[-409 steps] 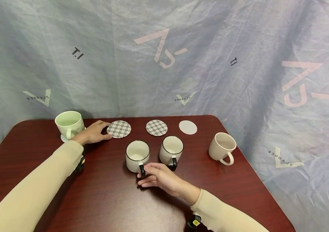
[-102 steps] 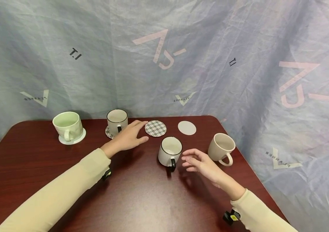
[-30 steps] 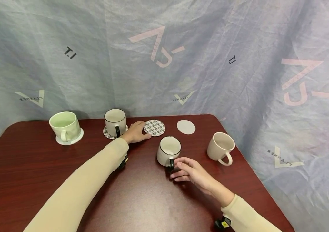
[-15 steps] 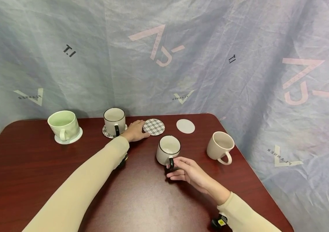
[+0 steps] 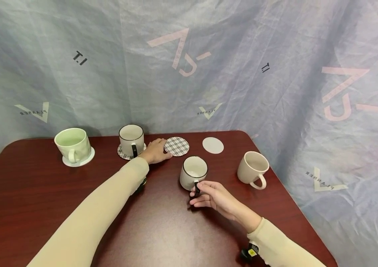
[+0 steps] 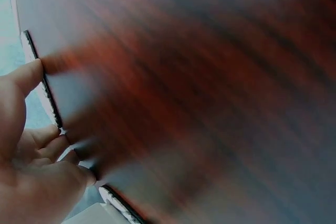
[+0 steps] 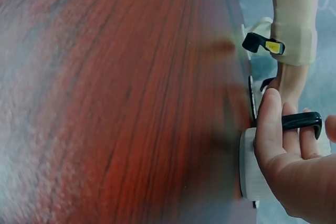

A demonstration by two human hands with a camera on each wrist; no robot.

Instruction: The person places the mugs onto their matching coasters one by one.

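At the far left of the table point(image 5: 25, 193) your green mug point(image 5: 72, 144) already stands on its white coaster point(image 5: 87, 158). Next to it, the first rimmed mug point(image 5: 131, 139) sits on a plaid coaster point(image 5: 122, 152), so two mugs look placed.

Your left hand point(image 5: 155, 152) lies flat between this mug and the second plaid coaster point(image 5: 176, 146). Its fingers are nearly straight and touch the near edge of that coaster; they hold nothing. The left wrist view shows a fingertip against a thin dark-edged disc.

Just in front of that coaster stands the second rimmed mug point(image 5: 194, 172), directly on the wood. Your right hand point(image 5: 210, 195) is at its black handle point(image 7: 300, 120). The fingers point(image 7: 269, 124) curl around the handle, with the thumb on the other side, so you seem to grip it. The mug does not look lifted yet.

Further right, the plain coaster point(image 5: 213, 145) is bare, and the cream mug point(image 5: 252, 168) stands apart from it on the wood. So I judge about half is done: two mugs are left.
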